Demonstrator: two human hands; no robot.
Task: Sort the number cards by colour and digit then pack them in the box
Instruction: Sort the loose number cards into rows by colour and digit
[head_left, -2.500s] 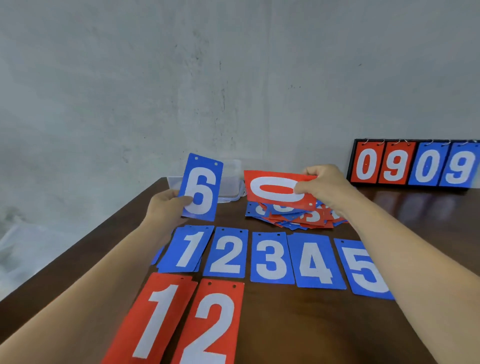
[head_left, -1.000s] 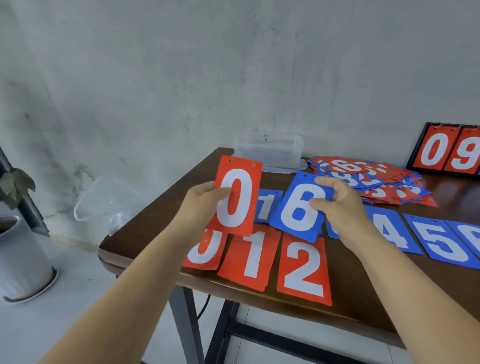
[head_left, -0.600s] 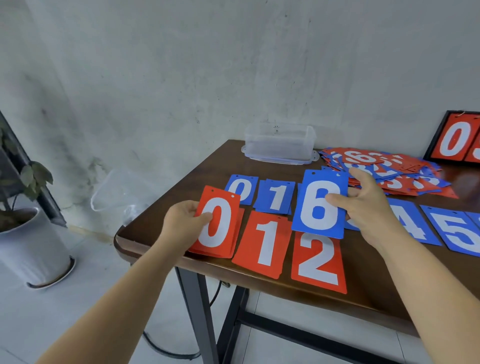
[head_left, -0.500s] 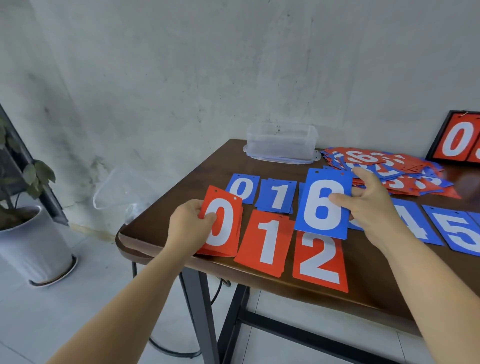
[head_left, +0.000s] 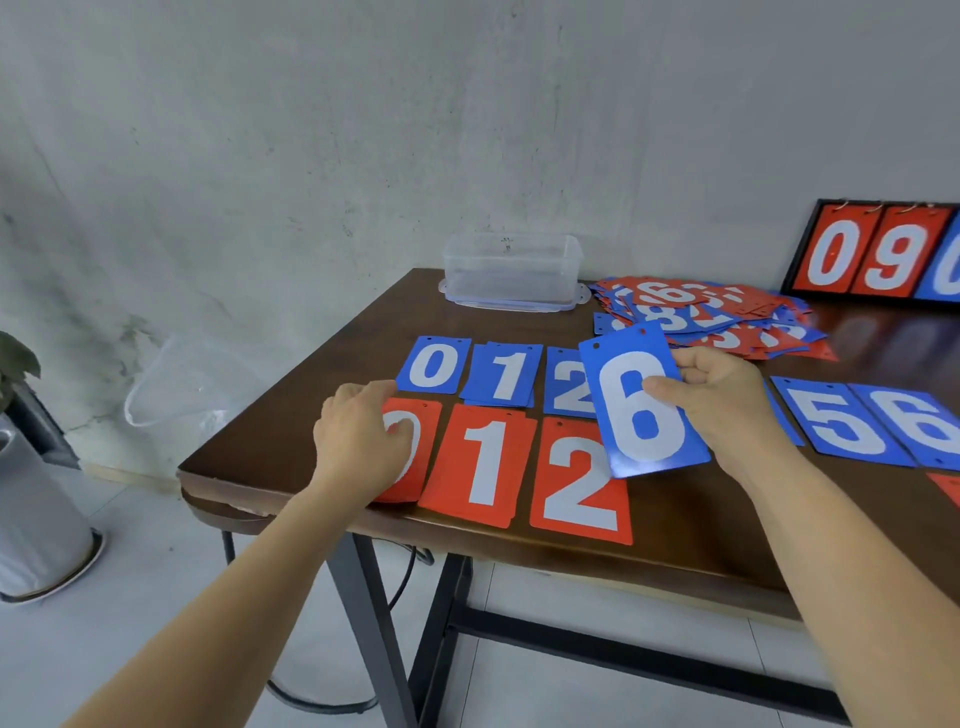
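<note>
Left hand (head_left: 363, 441) flat on the red 0 card (head_left: 422, 415), right hand (head_left: 727, 405) pinching a blue 6 card (head_left: 641, 405).
The left hand lies palm down, pressing its card to the surface (head_left: 675, 514); the right hand's thumb and fingers clamp the blue 6 card's edge, holding it tilted. Three red cards (head_left: 485, 465) lie in a row from the left hand rightward; five laid blue cards (head_left: 434, 364) show beyond and beside the hands. One loose heap (head_left: 701, 312) and one clear box (head_left: 511, 270) sit farther off.

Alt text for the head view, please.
The right hand holds a blue 6 card above rows of sorted cards on a wooden table, while the left hand rests on the red 0 card. A clear box and unsorted pile sit behind.
</note>
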